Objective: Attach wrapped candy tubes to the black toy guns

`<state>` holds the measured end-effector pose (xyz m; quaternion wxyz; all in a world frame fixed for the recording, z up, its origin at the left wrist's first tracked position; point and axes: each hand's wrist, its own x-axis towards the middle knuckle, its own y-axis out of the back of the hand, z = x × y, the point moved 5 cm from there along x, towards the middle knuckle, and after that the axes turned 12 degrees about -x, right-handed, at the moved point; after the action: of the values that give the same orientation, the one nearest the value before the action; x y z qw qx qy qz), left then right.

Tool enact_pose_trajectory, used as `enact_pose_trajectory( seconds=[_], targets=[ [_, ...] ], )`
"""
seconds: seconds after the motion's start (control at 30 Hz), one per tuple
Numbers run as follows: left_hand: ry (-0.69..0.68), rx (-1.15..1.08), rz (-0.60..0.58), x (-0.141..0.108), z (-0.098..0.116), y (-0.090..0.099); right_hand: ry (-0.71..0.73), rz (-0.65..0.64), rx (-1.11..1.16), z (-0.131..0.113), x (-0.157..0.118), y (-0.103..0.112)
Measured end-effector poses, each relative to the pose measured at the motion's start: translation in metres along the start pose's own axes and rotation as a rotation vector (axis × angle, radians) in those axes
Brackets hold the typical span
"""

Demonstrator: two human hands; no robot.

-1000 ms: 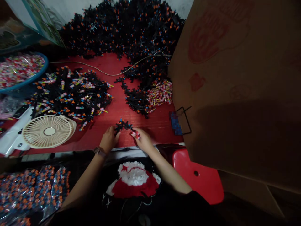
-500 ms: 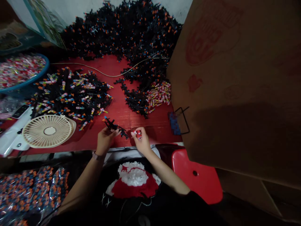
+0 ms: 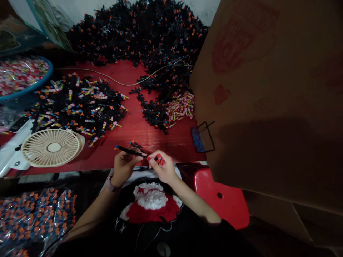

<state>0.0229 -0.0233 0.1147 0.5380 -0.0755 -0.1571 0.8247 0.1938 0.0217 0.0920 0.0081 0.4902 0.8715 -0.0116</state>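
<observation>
My left hand (image 3: 125,166) holds a black toy gun (image 3: 130,151) with a blue and orange tip pointing left. Against the gun's right end, my right hand (image 3: 164,169) pinches a small red piece, with several red-capped candy tubes (image 3: 160,160) bunched in its fingers. Just beyond my left hand, part of another black toy piece (image 3: 135,144) shows. A pile of black toy guns (image 3: 154,113) lies farther up the red table (image 3: 134,125), and loose candy tubes (image 3: 180,105) are heaped beside it.
Left of my hands are a cream fan (image 3: 53,147), a pile of guns with tubes (image 3: 80,103) and a blue basket (image 3: 40,84) of candy. A large cardboard box (image 3: 268,107) stands at right, above a red stool (image 3: 219,200). A cable (image 3: 112,79) crosses the table.
My hands have come together, bringing the gun's right end against the red piece. The gun has turned to show a narrow edge, and my left hand has moved slightly right.
</observation>
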Motion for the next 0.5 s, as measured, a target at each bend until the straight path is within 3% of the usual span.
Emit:
enact_pose_trajectory(
  seconds=[0.3, 0.5],
  targets=[
    [0.003, 0.032, -0.112, -0.002, 0.017, -0.013, -0.123, -0.174, 0.327, 0.009, -0.004, -0.014],
    [-0.066, 0.065, -0.043, -0.007, 0.014, -0.008, -0.110, -0.133, 0.240, 0.007, -0.007, -0.009]
  ],
)
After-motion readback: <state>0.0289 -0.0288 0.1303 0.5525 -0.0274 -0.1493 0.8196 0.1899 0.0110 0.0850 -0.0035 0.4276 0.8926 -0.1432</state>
